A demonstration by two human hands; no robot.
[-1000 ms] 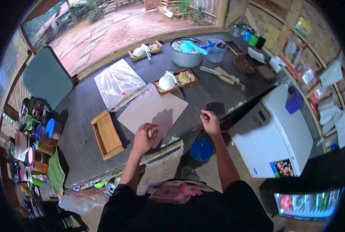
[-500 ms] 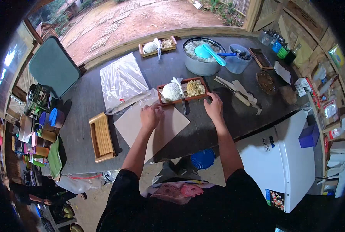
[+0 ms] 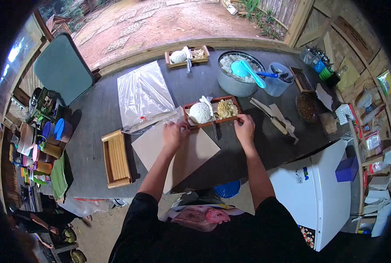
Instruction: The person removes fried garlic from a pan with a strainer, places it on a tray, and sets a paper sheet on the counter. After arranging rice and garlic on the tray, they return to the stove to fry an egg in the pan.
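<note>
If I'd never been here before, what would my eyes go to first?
Probably the round white rice mound on the red-brown tray, with the left hand and right hand at its near side. Next, maybe the bright turquoise scoop in the big pot beyond it, toward the right. The white appliance at lower right stands out too.

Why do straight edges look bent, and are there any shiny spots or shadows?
Head view: wide-lens distortion, likely, as the pale wooden ledge bows and black corners frame the scene. Same head view: white glare streaks the clear plastic sheeting; a soft shadow lies beside the bare left forearm on the pale brown paper.
</note>
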